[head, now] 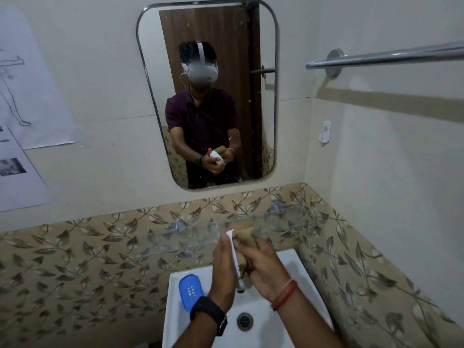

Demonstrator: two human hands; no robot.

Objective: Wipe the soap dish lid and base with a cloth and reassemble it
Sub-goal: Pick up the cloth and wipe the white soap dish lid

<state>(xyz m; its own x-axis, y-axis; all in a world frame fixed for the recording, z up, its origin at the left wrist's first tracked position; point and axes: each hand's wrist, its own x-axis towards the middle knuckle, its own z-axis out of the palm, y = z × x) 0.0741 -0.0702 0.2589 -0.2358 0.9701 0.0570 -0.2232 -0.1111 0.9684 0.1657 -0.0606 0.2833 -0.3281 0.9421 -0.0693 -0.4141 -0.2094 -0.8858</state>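
My left hand [224,262] holds a white soap dish part [234,252] upright on edge above the sink. Against its face my right hand [266,270] presses a crumpled tan cloth [244,234]. The cloth bunches above and between both hands. A blue soap dish part [190,291] with small slots lies flat on the sink's back left corner, apart from both hands. The mirror shows the same grip from the front.
White sink [288,262] with a drain [244,321] sits below my hands; the tap is mostly hidden behind them. A glass shelf [175,241] runs along the wall just behind. A mirror [208,94] hangs above, and a metal towel rail [389,56] juts out at upper right.
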